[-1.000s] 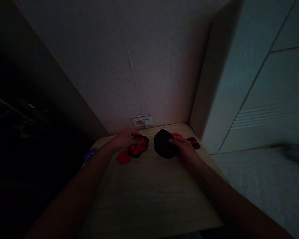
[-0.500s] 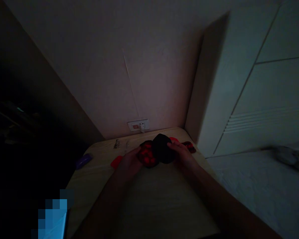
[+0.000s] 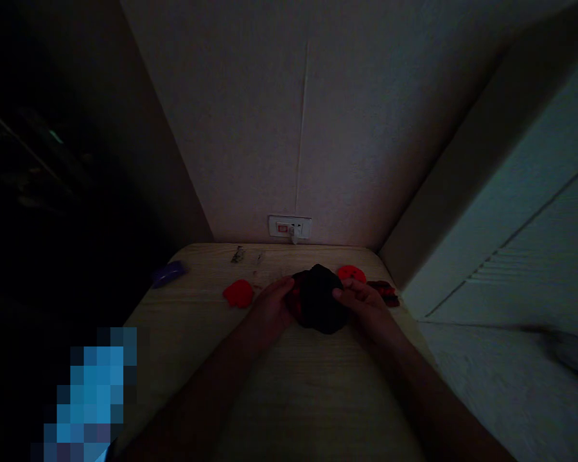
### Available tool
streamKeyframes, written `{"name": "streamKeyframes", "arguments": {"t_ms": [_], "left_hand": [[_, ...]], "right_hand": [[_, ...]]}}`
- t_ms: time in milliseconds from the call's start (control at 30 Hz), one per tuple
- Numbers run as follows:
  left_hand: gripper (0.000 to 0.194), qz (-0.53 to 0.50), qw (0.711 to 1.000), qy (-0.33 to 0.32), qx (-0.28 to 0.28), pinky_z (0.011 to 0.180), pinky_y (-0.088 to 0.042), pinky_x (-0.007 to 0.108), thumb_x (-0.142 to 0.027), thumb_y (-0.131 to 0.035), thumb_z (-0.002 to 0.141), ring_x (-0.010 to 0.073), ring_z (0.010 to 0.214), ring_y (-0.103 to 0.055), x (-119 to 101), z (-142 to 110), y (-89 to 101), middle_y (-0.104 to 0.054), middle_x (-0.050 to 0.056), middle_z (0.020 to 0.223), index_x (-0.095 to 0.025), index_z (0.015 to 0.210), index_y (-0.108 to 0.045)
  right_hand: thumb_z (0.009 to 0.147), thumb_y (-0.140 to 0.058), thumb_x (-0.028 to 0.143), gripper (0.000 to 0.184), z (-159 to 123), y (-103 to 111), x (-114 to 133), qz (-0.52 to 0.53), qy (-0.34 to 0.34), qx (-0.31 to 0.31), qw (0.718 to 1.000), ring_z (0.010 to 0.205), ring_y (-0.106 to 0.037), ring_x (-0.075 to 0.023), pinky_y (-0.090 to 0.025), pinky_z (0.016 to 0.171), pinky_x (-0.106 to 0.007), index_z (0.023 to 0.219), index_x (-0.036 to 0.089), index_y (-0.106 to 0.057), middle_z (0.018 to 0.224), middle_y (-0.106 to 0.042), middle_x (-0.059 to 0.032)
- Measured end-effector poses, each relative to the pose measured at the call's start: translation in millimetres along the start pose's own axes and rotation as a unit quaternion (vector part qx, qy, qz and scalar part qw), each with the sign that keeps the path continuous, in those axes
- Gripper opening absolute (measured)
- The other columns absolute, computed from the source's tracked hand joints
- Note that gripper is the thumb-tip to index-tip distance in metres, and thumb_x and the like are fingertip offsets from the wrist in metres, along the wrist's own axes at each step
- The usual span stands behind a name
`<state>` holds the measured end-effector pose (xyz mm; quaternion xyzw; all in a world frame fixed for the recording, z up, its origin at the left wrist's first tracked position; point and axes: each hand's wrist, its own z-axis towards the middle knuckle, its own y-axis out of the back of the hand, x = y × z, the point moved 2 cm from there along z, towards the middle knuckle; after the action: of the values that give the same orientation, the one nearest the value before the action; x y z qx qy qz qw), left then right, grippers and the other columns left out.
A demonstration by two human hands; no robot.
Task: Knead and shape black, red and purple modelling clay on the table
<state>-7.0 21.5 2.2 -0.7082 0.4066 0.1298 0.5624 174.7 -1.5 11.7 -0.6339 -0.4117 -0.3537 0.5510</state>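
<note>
My left hand [image 3: 272, 310] grips the left edge of a red-and-black mottled flat piece [image 3: 296, 298], its thumb on top. In my right hand [image 3: 370, 309] is a flat black piece [image 3: 324, 300] with an uneven round outline, pinched at its right edge. The black piece lies over most of the mottled one, and whether they stick together I cannot tell. Left of my hands a flat red piece [image 3: 239, 293] rests on the wooden table [image 3: 298, 398]. Just beyond my right fingers lie a round red piece [image 3: 351, 274] and a ridged red-and-black piece [image 3: 386, 292].
A purple packet-like thing [image 3: 168, 274] sits at the table's left edge. Behind the table, a wall socket [image 3: 289, 227] holds a plug. A pale cabinet [image 3: 525, 224] stands to the right. Blue pixelated blocks [image 3: 90, 391] cover the lower left. The light is dim.
The black piece has moved left over the mottled piece, which showed far more before. The camera view has turned, and the red piece on the left is now uncovered by my left hand.
</note>
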Motion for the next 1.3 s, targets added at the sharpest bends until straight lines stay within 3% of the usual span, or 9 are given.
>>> {"name": "streamKeyframes", "arguments": {"t_ms": [233,467,667,800,933,1100,1300], "left_hand": [[0.037,-0.034,0.996,0.047,0.064,0.091,-0.054,0.035,-0.029,-0.043,0.1,0.0234,0.095,-0.073,-1.9,-3.8,-12.3,-0.078,0.011,0.095,-0.011,0.099,-0.075],[0.036,-0.024,0.993,0.068,0.091,0.098,-0.051,0.041,-0.033,-0.044,0.099,0.0271,0.106,-0.07,1.3,-9.0,-16.5,-0.077,0.013,0.097,-0.012,0.097,-0.074],[0.031,-0.027,0.993,0.071,0.095,0.096,-0.05,0.039,-0.034,-0.051,0.096,0.0261,0.103,-0.069,4.6,-7.4,-14.8,-0.077,0.012,0.096,-0.013,0.095,-0.074],[0.02,-0.002,0.995,0.039,0.096,0.092,-0.049,0.035,-0.029,-0.069,0.084,0.0236,0.098,-0.068,8.5,-4.2,-10.5,-0.076,0.01,0.096,-0.013,0.097,-0.073],[0.041,0.051,0.993,-0.016,0.102,0.087,-0.05,0.036,-0.023,-0.085,0.066,0.0226,0.091,-0.068,11.9,-2.0,-7.9,-0.074,0.009,0.099,-0.014,0.103,-0.072],[0.054,0.083,0.99,-0.062,0.101,0.091,-0.049,0.037,-0.02,-0.088,0.061,0.0241,0.101,-0.067,14.8,0.7,-5.1,-0.074,0.009,0.108,-0.015,0.112,-0.07],[0.061,0.12,0.982,-0.095,0.112,0.095,-0.049,0.039,-0.02,-0.087,0.063,0.0266,0.108,-0.066,18.4,4.6,-0.8,-0.073,0.01,0.114,-0.016,0.12,-0.067]], "right_hand": [[0.059,-0.095,0.035,0.031,0.4,-0.3,0.7,-0.048,0.008,0.002,0.999,0.056,-0.056,-0.0117,-0.044,0.06,-0.027,0.078,0.021,-0.075,0.063,-0.066,0.0038],[0.065,-0.092,0.036,0.027,-2.4,-2.4,0.9,-0.074,0.024,0.028,0.997,0.06,-0.06,-0.0142,-0.049,0.064,-0.029,0.081,0.023,-0.076,0.065,-0.069,0.0024],[0.068,-0.09,0.036,0.024,-1.3,-0.4,-0.4,-0.108,0.035,0.042,0.993,0.059,-0.06,-0.0131,-0.049,0.062,-0.027,0.082,0.022,-0.076,0.065,-0.067,0.0022],[0.065,-0.092,0.037,0.028,0.8,1.4,-1.4,-0.128,0.051,0.033,0.99,0.059,-0.06,-0.0126,-0.049,0.061,-0.026,0.08,0.021,-0.076,0.064,-0.067,0.0026],[0.066,-0.09,0.04,0.029,4.2,8.3,-4.3,-0.159,0.08,0.02,0.984,0.061,-0.061,-0.0134,-0.049,0.06,-0.026,0.082,0.021,-0.076,0.071,-0.071,0.0005],[0.072,-0.085,0.042,0.026,6.8,15.8,-4.5,-0.284,0.14,-0.012,0.949,0.067,-0.062,-0.0174,-0.049,0.062,-0.03,0.084,0.02,-0.077,0.076,-0.072,-0.0026],[0.07,-0.085,0.041,0.03,4.6,11.4,1.1,-0.32,0.175,-0.047,0.93,0.069,-0.062,-0.0181,-0.049,0.064,-0.03,0.089,0.019,-0.074,0.079,-0.072,-0.0035]]}}
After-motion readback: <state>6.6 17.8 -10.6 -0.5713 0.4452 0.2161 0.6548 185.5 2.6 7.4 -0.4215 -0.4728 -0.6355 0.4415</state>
